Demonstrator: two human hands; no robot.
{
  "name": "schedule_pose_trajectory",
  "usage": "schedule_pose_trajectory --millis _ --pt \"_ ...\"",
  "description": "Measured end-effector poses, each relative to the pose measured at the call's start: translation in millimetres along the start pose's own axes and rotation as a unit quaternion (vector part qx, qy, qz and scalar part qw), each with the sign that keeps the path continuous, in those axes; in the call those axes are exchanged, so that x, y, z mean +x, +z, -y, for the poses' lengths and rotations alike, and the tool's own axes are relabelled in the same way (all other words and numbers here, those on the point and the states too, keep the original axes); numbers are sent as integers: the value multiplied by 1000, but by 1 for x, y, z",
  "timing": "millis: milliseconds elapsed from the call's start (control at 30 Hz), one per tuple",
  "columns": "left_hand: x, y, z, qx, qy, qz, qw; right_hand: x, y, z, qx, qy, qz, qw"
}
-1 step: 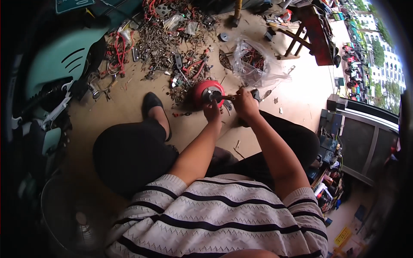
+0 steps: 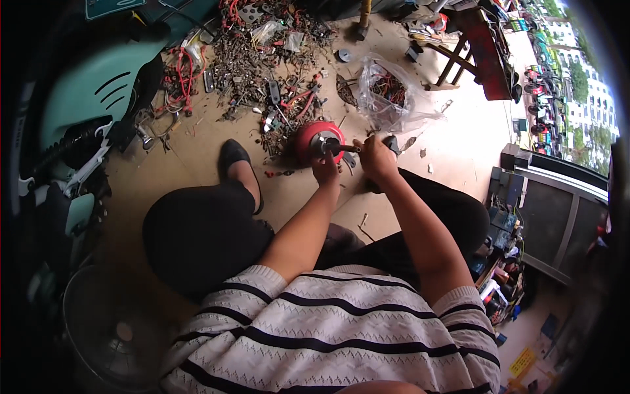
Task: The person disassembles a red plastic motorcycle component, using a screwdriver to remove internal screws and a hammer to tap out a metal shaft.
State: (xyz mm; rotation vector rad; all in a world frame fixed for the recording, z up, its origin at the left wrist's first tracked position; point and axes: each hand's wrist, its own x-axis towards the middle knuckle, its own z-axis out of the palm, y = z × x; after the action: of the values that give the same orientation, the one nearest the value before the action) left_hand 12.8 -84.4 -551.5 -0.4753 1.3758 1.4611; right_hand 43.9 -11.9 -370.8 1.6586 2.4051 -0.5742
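A red round part (image 2: 306, 142) with a silver metal centre lies on the floor between my feet. My left hand (image 2: 326, 169) is curled at the near side of its centre, fingers partly hidden, holding something I cannot make out. My right hand (image 2: 377, 156) is closed on a bar-like tool (image 2: 348, 148), which reaches from that hand to the silver centre. Just beyond lie a clear plastic bag (image 2: 398, 108) of wires and a spread of small metal parts (image 2: 282, 79).
A mint-green scooter body (image 2: 85, 85) stands at the left, above a fan (image 2: 92, 328). A red piece on a wooden stand (image 2: 489, 59) is at back right. Boxes and clutter (image 2: 502, 230) line the right beside a metal-framed panel (image 2: 551, 223). Parked scooters show outside.
My hands and the tool have shifted very slightly at the red part; the rest looks the same.
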Motion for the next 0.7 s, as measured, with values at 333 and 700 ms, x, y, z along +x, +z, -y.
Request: schedule_pose_trajectory --millis 333,700 --pt "-16 4 -20 -24 28 -4 999 -2 -3 -5 -25 -1 35 999" --pt "-41 9 -56 2 -36 14 999 -4 0 -8 23 22 11 999"
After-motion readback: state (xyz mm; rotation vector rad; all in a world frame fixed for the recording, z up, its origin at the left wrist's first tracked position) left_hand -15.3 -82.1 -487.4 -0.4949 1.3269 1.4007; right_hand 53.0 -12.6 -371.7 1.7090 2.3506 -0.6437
